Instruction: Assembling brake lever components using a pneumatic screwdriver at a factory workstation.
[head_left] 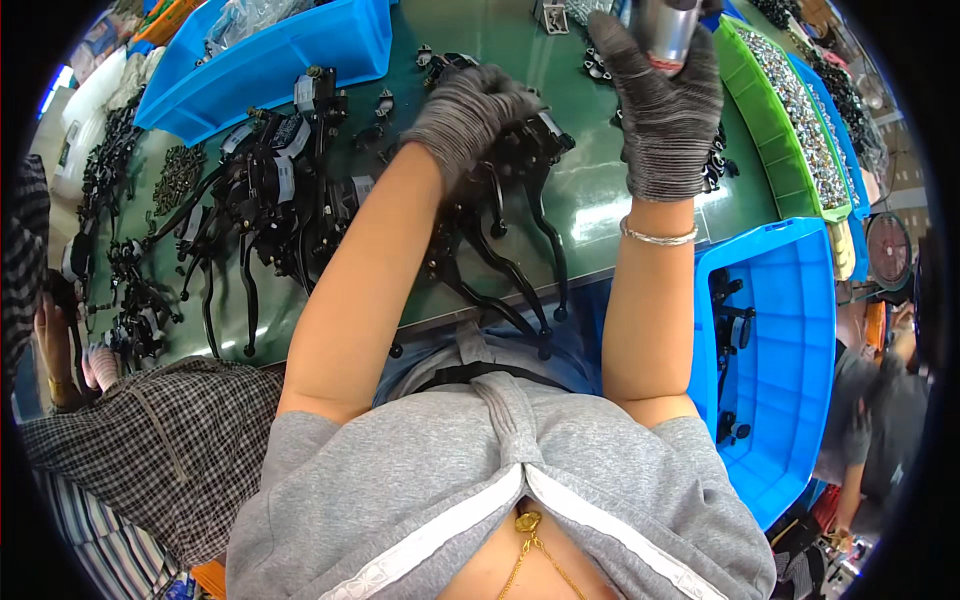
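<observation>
My left hand (462,118), in a grey striped knit glove, is over a group of black brake lever assemblies (520,155). Its fingers are curled together at the top of one housing; whatever is in them is hidden. My right hand (672,125), gloved alike, is raised over the bench, wrapped round a silver cylindrical power tool (672,32) that the picture's upper edge cuts off. Long curved levers (548,245) point toward me and overhang the bench's near edge. Small black clamps (598,66) lie between my hands.
More lever assemblies (275,170) and a pile of small screws (180,178) lie to the left. A blue bin (270,75) stands behind them. At right are a green tray (765,125) of metal parts and a deep blue bin (785,350) with black parts. A co-worker in a checked sleeve (170,430) is close at left.
</observation>
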